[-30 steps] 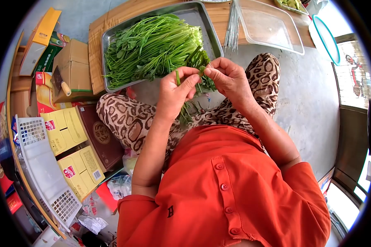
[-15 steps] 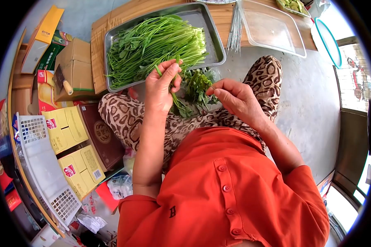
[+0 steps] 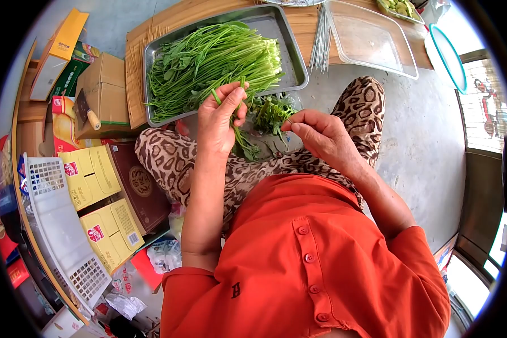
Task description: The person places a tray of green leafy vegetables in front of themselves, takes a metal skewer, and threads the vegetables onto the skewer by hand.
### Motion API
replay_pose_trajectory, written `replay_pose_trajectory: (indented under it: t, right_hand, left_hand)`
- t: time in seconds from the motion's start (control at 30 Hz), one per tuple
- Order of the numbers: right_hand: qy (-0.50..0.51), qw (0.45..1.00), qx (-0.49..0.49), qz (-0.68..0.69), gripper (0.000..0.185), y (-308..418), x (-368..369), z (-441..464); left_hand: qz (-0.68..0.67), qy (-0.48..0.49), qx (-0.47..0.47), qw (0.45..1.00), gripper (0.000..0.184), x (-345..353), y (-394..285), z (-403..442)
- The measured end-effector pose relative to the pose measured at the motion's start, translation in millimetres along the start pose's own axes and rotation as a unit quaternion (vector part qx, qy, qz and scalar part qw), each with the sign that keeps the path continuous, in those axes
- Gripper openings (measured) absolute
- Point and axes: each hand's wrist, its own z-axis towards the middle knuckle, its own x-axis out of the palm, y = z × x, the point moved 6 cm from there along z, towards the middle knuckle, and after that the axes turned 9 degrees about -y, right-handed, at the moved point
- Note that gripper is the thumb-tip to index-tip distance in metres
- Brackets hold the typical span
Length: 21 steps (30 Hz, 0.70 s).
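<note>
My left hand (image 3: pixel 222 115) is closed around a few green leafy stems (image 3: pixel 242 141); their cut ends poke up past the fingers and the leaves hang below. With thumb and forefinger pinched, my right hand (image 3: pixel 321 132) grips something thin, only a fine line of which shows at the fingertips. Between the two hands, lower down, lies a heap of loose green leaves (image 3: pixel 270 115). Just beyond my left hand, a metal tray (image 3: pixel 290 56) holds a large pile of long leafy green stems (image 3: pixel 208 62), pale ends to the right.
On the wooden table (image 3: pixel 174 14) are thin bamboo sticks (image 3: pixel 135 62), a bundle of metal skewers (image 3: pixel 322 42) and a clear plastic container (image 3: pixel 372 39). Cardboard boxes (image 3: pixel 104 84) with a cleaver (image 3: pixel 87 111) stand left, near a white plastic basket (image 3: pixel 62 208). A blue-rimmed basin (image 3: pixel 448 59) is right.
My right hand has shifted very slightly, and the leaves beside its fingertips have moved a little to the left. My left hand keeps its hold on the stems.
</note>
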Motion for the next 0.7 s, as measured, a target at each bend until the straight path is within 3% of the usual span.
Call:
replay_pose_trajectory:
  t: [0.7]
  right_hand:
    - [0.003, 1.000, -0.007, -0.023, 0.023, 3.6, -2.4, 0.9]
  left_hand:
    - [0.023, -0.005, 0.000, 1.000, 0.017, 1.2, -3.5, 2.0]
